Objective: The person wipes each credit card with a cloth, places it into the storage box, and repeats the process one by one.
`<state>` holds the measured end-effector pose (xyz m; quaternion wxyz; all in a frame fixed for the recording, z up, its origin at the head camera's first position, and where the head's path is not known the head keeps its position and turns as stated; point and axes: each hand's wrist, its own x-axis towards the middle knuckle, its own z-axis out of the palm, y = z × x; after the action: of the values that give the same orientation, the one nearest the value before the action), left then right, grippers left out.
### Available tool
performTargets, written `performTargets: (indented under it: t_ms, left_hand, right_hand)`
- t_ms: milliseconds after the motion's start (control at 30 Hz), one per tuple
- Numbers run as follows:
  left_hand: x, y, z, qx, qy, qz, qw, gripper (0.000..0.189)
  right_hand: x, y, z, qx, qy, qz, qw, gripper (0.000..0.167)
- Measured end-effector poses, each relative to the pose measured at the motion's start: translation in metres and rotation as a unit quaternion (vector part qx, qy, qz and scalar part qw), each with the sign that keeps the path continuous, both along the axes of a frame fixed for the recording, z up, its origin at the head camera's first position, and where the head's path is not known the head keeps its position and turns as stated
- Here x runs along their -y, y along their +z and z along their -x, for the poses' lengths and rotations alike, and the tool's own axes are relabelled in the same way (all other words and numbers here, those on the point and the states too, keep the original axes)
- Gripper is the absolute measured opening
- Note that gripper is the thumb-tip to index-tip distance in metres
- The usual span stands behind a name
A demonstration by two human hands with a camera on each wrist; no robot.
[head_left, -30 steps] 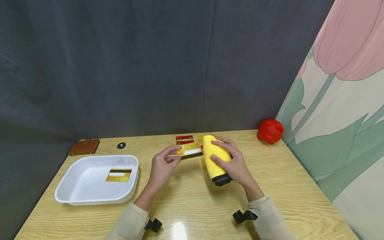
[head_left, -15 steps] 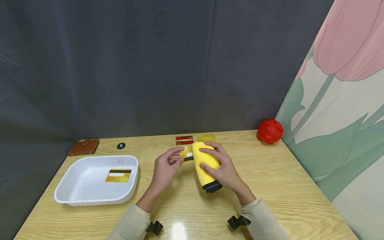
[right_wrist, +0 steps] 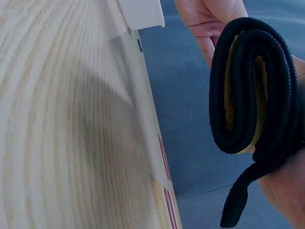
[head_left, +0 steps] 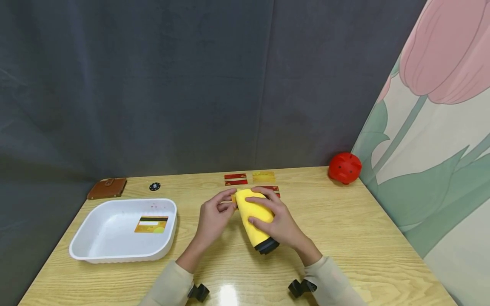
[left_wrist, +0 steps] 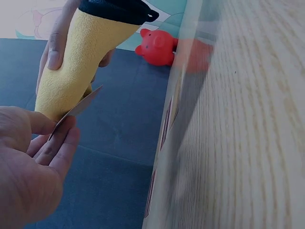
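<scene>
Above the middle of the table, my right hand [head_left: 281, 223] grips a rolled yellow towel [head_left: 249, 216] with black edging. Its folded layers show end-on in the right wrist view. My left hand [head_left: 212, 219] pinches an orange-yellow bank card [left_wrist: 85, 104] between thumb and fingers. The towel's end lies against the card and hides most of it in the head view. Behind the hands, a red card [head_left: 235, 179], a gold card [head_left: 263, 176] and a second red card [head_left: 275, 191] lie on the table, the last partly covered by the right hand.
A white plastic tray [head_left: 86, 229] at the left contains an orange bank card [head_left: 151, 224]. Behind it are a brown leather wallet [head_left: 107, 188] and a black poker chip [head_left: 155, 186]. A red piggy bank [head_left: 345, 168] stands at the back right.
My right hand has brought the towel left and nearer me, over the card in my left hand. The left hand has shifted slightly right. The second red card has come partly into sight.
</scene>
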<state>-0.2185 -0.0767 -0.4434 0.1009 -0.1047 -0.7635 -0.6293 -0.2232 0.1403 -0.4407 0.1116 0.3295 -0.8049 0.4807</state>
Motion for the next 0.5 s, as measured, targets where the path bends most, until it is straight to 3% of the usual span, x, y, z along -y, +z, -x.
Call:
performTargets:
  t_ms: [200,500]
  left_hand:
    - [-0.001,0.001,-0.003,-0.001,-0.005,-0.004,1.0,0.038]
    - [-0.002,0.005,-0.007,-0.004,0.0,0.005,1.0,0.038]
  right_hand:
    - [-0.004,0.0,0.002,-0.006,-0.026,-0.017,0.9995,0.047]
    - [-0.017,0.004,0.009,0.026,-0.069,-0.006,0.9973,0.047]
